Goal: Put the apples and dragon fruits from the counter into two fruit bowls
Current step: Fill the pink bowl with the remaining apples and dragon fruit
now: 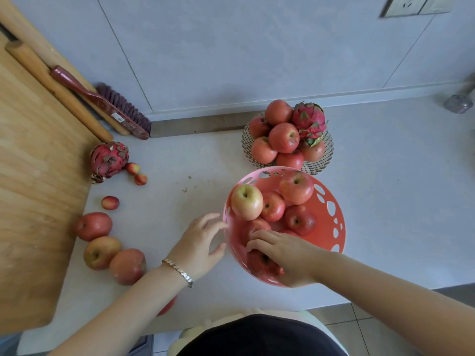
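A pink perforated bowl [331,209] near the counter's front edge holds several apples. My right hand [285,255] reaches into it and grips a red apple [262,264] at the bowl's near side. My left hand [203,242] rests with fingers spread against the bowl's left rim, holding nothing. Behind stands a wire bowl [324,160] piled with apples and a dragon fruit [309,119]. On the counter at left lie three apples [93,226], [101,251], [127,265] and a second dragon fruit [108,160]. Another apple [168,305] peeks out beneath my left forearm.
A wooden cutting board [33,191] covers the counter's left side, with a rolling pin [56,88] and a red brush [110,106] leaning behind it. Three small red fruits [110,202] lie beside the dragon fruit. A metal object [458,104] sits far right.
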